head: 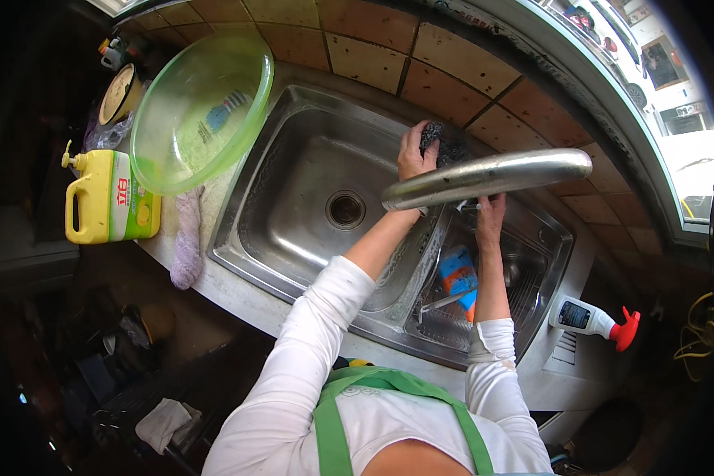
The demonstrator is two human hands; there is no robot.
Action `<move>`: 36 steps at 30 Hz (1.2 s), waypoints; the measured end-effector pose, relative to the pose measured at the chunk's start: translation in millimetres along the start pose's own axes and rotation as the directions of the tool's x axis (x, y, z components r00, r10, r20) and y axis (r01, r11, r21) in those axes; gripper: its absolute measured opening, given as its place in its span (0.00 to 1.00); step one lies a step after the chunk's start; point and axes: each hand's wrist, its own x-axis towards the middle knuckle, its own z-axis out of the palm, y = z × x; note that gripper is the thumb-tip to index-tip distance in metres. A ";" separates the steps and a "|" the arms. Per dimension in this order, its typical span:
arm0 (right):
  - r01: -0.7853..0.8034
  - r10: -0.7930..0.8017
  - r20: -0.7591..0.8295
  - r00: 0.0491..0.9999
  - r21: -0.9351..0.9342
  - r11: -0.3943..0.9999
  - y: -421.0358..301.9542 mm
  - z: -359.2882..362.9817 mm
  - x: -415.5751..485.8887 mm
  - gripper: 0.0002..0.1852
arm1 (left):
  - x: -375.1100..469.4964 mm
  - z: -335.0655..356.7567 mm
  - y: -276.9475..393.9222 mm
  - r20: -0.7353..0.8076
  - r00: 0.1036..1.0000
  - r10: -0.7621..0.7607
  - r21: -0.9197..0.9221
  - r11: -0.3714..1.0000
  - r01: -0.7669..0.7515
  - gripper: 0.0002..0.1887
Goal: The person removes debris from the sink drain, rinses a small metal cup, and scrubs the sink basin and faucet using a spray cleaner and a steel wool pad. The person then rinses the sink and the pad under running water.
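At the back rim of the double-bowl stainless steel sink [291,131], my left hand [415,153] grips a dark, shiny scouring pad [431,134]. More dark mesh-like material [452,152] lies just right of it. My right hand [491,209] is over the back of the small right bowl, partly hidden by the thick curved metal faucet spout [488,178]. A small whitish piece [469,206] shows by its fingertips; whether it is held is unclear. Below, a blue and orange packet [459,275] and a metal utensil handle [449,302] rest on a wire rack in the right bowl.
A translucent green plastic basin [184,113] leans at the left, beside a yellow detergent jug [113,199] and a rolled purple-grey cloth [187,244]. A white spray bottle with a red trigger [595,321] lies on the right. A tiled wall [446,71] and window border the back.
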 end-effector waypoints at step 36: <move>0.031 -0.001 -0.146 0.989 0.198 0.980 58.0 10.8 21.3 0.18 | -42.9 -21.2 -18.8 0.497 0.796 -0.345 -0.226 0.834 0.503 0.18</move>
